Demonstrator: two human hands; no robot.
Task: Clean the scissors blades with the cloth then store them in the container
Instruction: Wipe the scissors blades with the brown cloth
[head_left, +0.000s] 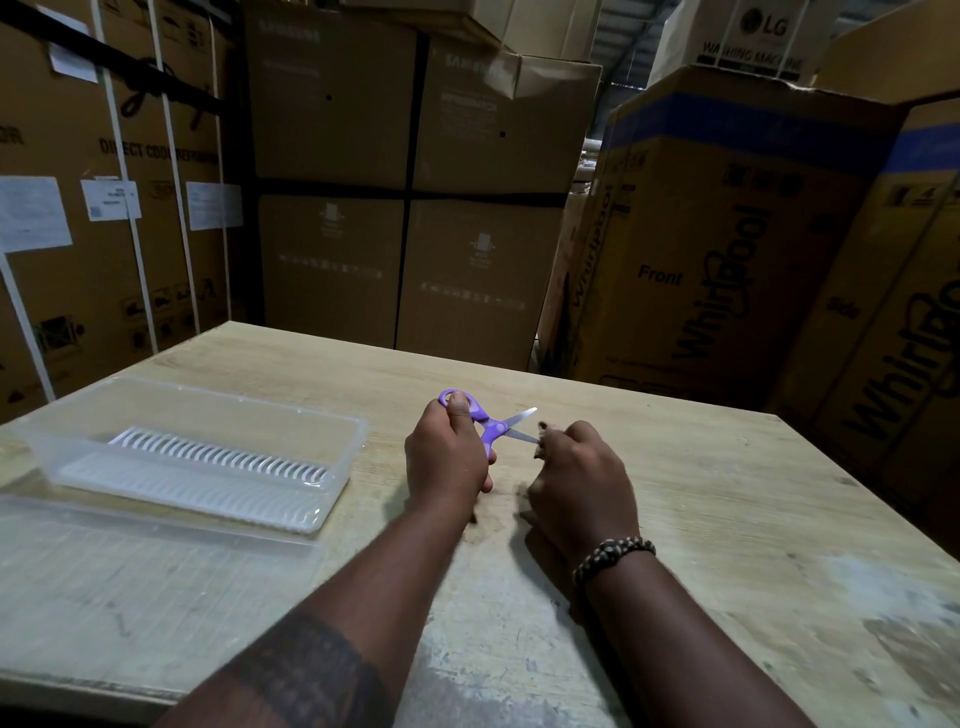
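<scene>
The right hand's fingers curl round the brown cloth, pinching one blade tip of the purple scissors. The blades are parted, and the left hand grips the handles above the table. The clear container and its lid lie to the left, apart from both hands, and cardboard boxes crowd behind.

Most of cloth inside right hand
</scene>
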